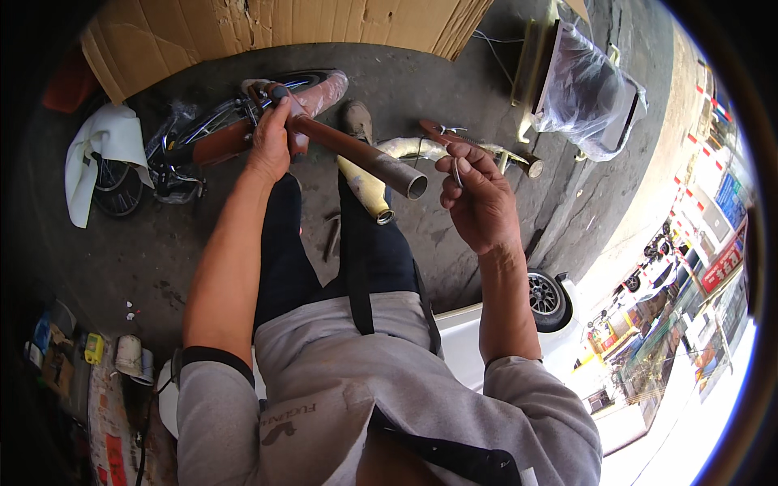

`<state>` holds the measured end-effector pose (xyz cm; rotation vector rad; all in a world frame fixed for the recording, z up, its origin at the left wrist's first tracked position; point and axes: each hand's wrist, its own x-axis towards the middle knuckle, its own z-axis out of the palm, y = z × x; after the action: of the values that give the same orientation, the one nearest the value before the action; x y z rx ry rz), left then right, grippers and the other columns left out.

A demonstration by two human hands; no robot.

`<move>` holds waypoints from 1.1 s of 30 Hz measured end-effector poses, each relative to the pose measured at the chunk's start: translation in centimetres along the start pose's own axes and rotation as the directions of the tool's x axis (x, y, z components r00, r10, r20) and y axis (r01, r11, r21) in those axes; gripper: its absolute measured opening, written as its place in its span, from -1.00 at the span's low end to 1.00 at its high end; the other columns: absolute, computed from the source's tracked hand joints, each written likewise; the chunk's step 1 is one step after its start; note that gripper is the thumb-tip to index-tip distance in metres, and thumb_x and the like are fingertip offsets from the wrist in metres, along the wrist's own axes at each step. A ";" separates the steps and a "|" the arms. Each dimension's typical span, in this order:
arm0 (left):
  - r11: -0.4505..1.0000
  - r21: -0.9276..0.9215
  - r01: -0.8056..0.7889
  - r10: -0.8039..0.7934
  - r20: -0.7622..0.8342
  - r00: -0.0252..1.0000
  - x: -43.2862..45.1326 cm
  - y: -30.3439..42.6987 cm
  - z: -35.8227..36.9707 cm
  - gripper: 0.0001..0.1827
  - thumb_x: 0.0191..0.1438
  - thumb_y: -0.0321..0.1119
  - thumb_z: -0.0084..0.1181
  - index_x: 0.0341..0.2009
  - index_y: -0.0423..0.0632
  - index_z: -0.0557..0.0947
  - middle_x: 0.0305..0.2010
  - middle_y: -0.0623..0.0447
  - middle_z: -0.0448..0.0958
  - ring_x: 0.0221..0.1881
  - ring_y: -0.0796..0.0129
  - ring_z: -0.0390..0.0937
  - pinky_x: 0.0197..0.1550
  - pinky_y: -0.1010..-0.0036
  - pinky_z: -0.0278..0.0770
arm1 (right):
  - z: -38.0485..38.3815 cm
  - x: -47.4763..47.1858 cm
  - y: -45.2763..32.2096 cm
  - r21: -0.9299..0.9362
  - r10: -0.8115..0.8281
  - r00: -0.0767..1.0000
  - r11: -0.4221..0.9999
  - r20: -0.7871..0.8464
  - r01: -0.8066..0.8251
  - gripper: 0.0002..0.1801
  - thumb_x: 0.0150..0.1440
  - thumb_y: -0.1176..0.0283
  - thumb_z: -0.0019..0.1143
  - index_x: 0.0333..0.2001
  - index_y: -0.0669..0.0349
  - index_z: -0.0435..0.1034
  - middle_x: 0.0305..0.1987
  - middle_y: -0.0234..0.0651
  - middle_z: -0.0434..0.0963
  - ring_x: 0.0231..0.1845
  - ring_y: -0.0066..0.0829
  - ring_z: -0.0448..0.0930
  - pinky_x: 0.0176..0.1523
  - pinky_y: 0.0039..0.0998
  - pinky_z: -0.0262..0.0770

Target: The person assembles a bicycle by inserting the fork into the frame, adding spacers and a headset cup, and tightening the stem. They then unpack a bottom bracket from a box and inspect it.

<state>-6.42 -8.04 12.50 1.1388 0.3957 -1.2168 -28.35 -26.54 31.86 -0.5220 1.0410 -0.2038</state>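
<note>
My left hand [270, 143] grips a reddish-brown painted steel tube assembly [346, 140], near its bracketed upper end. The thick tube slants down to the right, and its bare grey end is open toward me. Between the thumb and fingers of my right hand [480, 200] is a thin metal ring [456, 172], held on edge, a short way right of the tube's open end and apart from it. Below the tube lies a cream frame [364, 188] partly wrapped in padding; its round open end rests over my right leg.
A hammer-like tool [332, 237] lies on the floor between my legs. At left are wheels [118, 185], partly under a white sheet [100, 146]. Cardboard [285, 24] spans the far side. A plastic-wrapped metal rack [583, 91] stands right; a white car's wheel [547, 297] is nearby.
</note>
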 end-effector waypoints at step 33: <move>0.993 -0.117 0.009 -0.007 0.018 1.000 1.6 0.8 -0.4 -0.63 0.30 -0.06 -0.07 0.00 -0.04 0.54 -0.16 0.11 0.54 -0.15 0.41 0.50 -0.11 0.49 0.47 | 5.2 3.6 5.8 -0.789 -0.366 0.911 0.497 0.188 0.362 -0.26 0.01 0.44 0.35 0.26 0.29 0.22 0.19 -0.12 0.41 0.16 -0.27 0.48 0.23 -0.33 0.38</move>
<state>-5.02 -8.64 11.44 1.0262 0.4532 -1.1938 -22.60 -21.31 28.25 -1.6191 0.9761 -0.0818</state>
